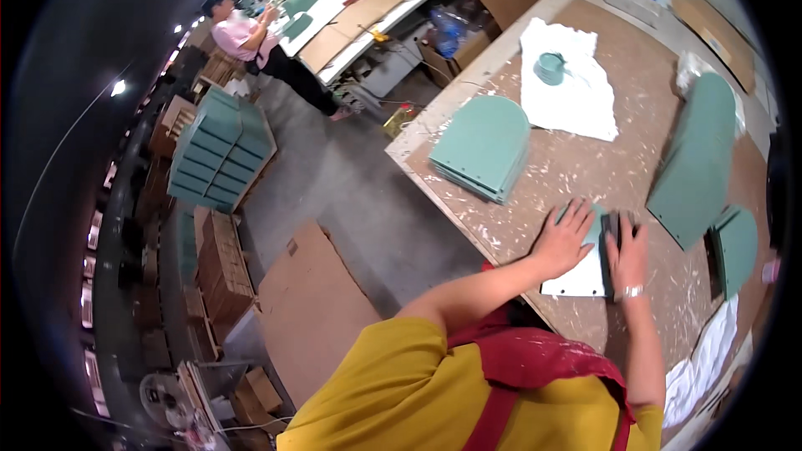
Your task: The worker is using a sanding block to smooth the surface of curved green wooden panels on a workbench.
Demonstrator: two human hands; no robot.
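Observation:
A green panel with small holes along its near edge lies on the worktable, its near part bright with glare. My left hand rests flat on the panel's left side, its fingers stretched out. Along the panel's right edge, my right hand is closed over a dark block. The fingers cover much of the block, so its exact kind cannot be made out. A stack of green round-ended panels stands beyond my left hand.
Shavings litter the brown worktable. White cloth bears a small stack of green discs. To the right are long green panels and smaller rounded ones. A person stands by another table; a banded green stack is left.

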